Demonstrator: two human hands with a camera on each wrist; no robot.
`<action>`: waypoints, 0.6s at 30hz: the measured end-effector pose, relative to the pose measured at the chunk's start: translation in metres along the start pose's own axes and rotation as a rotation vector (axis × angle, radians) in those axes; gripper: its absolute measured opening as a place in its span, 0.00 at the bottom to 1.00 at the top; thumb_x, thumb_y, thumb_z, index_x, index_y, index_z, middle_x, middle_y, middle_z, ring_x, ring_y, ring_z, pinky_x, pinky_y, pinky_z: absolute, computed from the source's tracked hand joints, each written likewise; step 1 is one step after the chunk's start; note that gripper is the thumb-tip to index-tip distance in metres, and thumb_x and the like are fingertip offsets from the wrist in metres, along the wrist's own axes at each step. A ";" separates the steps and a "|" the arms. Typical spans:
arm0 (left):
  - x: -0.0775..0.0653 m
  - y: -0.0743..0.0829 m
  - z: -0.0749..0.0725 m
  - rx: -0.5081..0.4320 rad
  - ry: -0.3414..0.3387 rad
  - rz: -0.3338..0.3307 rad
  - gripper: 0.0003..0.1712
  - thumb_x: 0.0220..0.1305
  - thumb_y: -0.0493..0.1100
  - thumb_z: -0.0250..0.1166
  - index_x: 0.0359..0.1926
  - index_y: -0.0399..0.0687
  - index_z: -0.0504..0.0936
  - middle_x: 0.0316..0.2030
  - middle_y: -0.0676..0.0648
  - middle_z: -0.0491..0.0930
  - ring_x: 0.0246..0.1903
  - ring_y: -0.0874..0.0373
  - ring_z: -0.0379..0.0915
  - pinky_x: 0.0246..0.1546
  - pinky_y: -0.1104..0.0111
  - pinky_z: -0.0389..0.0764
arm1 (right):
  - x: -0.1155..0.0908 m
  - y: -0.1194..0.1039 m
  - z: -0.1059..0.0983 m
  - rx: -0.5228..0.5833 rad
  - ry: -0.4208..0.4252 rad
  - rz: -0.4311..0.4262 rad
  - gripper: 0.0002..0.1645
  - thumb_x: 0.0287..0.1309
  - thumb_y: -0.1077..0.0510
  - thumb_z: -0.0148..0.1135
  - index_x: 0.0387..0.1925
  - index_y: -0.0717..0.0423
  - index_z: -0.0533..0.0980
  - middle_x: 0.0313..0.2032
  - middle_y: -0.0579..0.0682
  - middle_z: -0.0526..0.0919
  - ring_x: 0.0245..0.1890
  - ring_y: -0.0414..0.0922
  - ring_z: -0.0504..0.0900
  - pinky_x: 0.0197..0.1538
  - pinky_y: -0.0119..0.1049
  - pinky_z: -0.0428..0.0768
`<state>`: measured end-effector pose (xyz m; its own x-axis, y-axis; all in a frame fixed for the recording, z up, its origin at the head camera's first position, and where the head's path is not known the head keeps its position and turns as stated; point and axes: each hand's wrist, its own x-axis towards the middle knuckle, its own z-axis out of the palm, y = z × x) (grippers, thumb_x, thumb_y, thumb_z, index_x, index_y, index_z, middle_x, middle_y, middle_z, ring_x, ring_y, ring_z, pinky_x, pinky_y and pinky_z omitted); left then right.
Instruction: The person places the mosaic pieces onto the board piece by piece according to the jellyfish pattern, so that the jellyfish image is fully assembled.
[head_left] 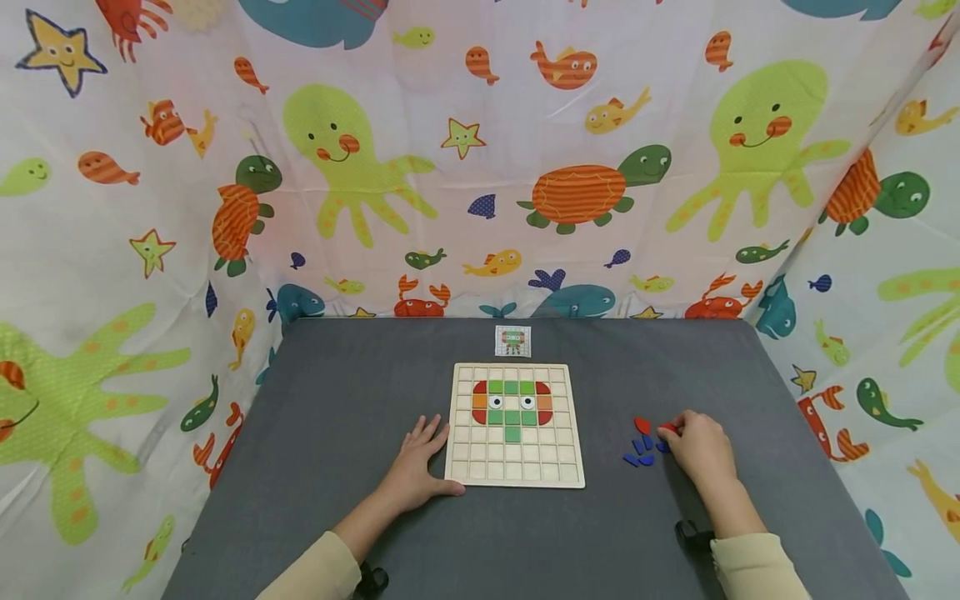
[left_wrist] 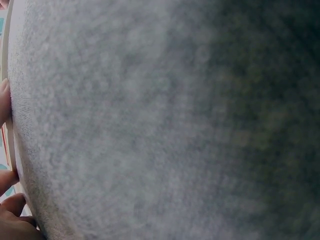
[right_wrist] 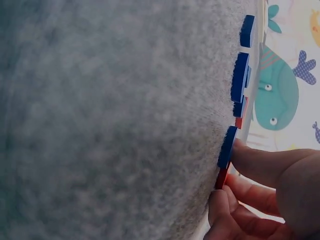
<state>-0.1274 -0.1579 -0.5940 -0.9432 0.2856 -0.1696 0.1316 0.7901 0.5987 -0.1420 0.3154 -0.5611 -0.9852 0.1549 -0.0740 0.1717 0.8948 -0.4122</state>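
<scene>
A square wooden grid board (head_left: 514,476) lies on the table with green, red and orange tiles and two eye tiles set in its upper cells. My left hand (head_left: 414,468) rests at its left side, fingers spread, thumb at the lower left corner. On the right, my right hand (head_left: 702,450) pinches a red tile (right_wrist: 223,177) between thumb and fingers, low over the cloth. A blue tile (right_wrist: 228,147) is right at the thumb. Several more blue tiles (head_left: 647,460) and another red tile (head_left: 642,425) lie just left of that hand.
A small printed picture card (head_left: 513,342) lies behind the board. Grey cloth covers the table (head_left: 360,375). A curtain (head_left: 465,200) with sea animals hangs along the back and sides. Black straps (head_left: 693,536) show near both wrists.
</scene>
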 end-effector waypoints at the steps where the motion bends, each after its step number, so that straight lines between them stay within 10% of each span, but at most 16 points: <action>1: 0.000 0.000 0.000 0.001 0.000 -0.002 0.67 0.42 0.65 0.81 0.78 0.47 0.59 0.80 0.44 0.50 0.80 0.42 0.35 0.77 0.42 0.46 | 0.001 -0.001 0.000 -0.002 -0.015 0.006 0.19 0.63 0.52 0.69 0.40 0.67 0.79 0.35 0.63 0.81 0.30 0.55 0.79 0.30 0.50 0.78; 18: -0.002 0.001 -0.002 0.006 0.000 0.000 0.66 0.42 0.63 0.81 0.78 0.47 0.59 0.80 0.44 0.50 0.80 0.42 0.35 0.77 0.42 0.46 | 0.001 -0.053 0.001 0.038 0.041 -0.282 0.10 0.62 0.56 0.70 0.42 0.56 0.83 0.38 0.53 0.83 0.34 0.49 0.82 0.37 0.51 0.81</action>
<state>-0.1261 -0.1586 -0.5914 -0.9432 0.2859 -0.1694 0.1337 0.7931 0.5942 -0.1520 0.2681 -0.5400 -0.9931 -0.0809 0.0849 -0.1104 0.8887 -0.4451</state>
